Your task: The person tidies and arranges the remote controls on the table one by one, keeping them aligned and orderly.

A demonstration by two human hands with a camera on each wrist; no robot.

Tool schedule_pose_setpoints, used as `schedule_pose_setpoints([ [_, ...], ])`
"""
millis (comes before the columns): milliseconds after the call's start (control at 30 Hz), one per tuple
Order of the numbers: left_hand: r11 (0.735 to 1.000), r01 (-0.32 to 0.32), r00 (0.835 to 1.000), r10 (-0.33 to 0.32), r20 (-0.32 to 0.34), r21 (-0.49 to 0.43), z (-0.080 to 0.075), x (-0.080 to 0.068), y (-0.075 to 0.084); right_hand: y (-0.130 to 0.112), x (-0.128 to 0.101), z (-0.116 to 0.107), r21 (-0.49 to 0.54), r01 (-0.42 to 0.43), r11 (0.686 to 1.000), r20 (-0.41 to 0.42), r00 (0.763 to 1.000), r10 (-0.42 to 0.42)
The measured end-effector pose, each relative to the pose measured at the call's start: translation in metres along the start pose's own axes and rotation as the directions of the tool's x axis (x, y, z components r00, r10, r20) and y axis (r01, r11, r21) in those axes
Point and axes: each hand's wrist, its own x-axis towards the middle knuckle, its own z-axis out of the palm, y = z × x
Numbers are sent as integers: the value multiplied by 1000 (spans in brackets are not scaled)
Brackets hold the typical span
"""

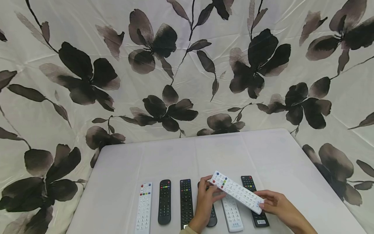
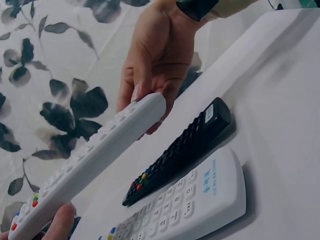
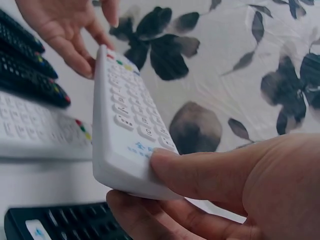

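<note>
A white remote control [image 1: 238, 192] with colored buttons at one end is held aslant above the table by both hands. My left hand [image 1: 204, 201] holds its upper-left end, fingertips at the edges. At the lower-right end, my right hand [image 1: 277, 206] pinches it; the right wrist view has the thumb [image 3: 195, 172] on the face near blue lettering and fingers underneath. Below the held remote lie another white remote [image 1: 232, 214] and a black remote [image 1: 260, 219], both partly covered. A dark remote [image 1: 212, 219] is mostly hidden behind my left hand.
Left of my hands, a long black remote [image 1: 186, 200], a rounded black remote [image 1: 165, 201] and a white remote [image 1: 144, 208] lie in a row. The white table [image 1: 163, 159] backs onto a flower-printed cloth [image 1: 216, 97].
</note>
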Motion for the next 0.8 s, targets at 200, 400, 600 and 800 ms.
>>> schedule_pose_setpoints([
  [200, 1000, -7, 1000, 7, 27, 16, 14, 5, -5, 7, -6, -15, -12, 4, 1000, 3, 1000, -4],
  [400, 999, 6, 998, -8, 61, 33, 33, 10, -6, 15, -11, -27, -39, -23, 999, -3, 1000, 23],
  [600, 999, 24, 995, -27, 96, 32, 52, 17, -10, 25, -16, -38, -100, -23, 995, 13, 1000, 24],
  [800, 999, 40, 990, -41, 138, 12, 68, 26, -14, 30, -21, -48, -83, -32, 996, 58, 998, 37],
])
